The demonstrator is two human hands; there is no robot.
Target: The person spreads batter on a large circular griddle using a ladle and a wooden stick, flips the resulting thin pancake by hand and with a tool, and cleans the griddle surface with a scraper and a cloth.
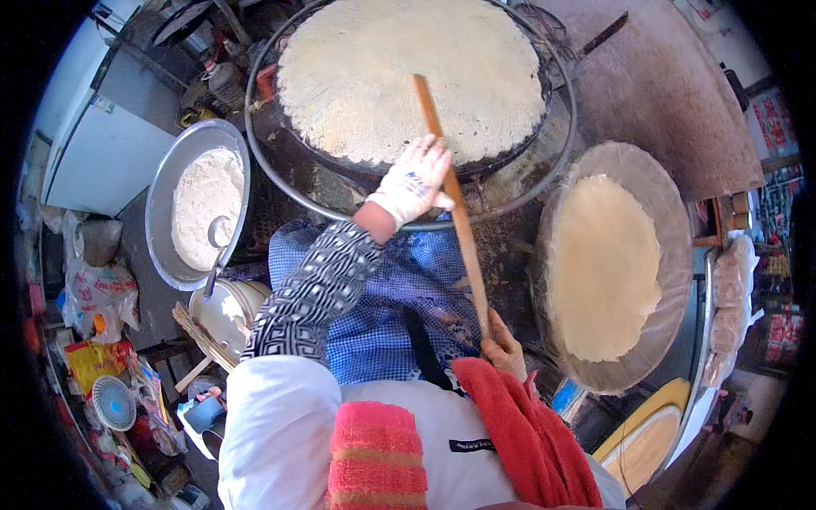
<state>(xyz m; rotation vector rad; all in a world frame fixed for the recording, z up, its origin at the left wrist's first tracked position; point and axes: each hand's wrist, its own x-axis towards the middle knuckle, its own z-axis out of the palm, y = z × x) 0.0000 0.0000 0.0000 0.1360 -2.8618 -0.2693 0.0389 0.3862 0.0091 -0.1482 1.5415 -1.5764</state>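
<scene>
My left hand [415, 180], in a white glove, grips a long flat wooden stick [462, 235] near its middle. My bare right hand [501, 344] holds the stick's lower end. The stick's top reaches over a big round griddle [365, 167] covered by a pale, thin spread layer [399, 47] and circled by a metal ring [255, 144]. To the left sits a metal basin [161, 234] of white powder [200, 187] with a ladle [219, 229]. To the right, a plastic-covered round tray [663, 187] holds pale flat sheets [603, 268].
A brown board [654, 102] stands at the upper right. A white bucket [225, 306] and bundled straw [197, 338] sit below the basin. Bags [106, 289], a small fan [113, 399] and clutter crowd the left. Wrapped packs [727, 314] and round boards [646, 442] lie at the right.
</scene>
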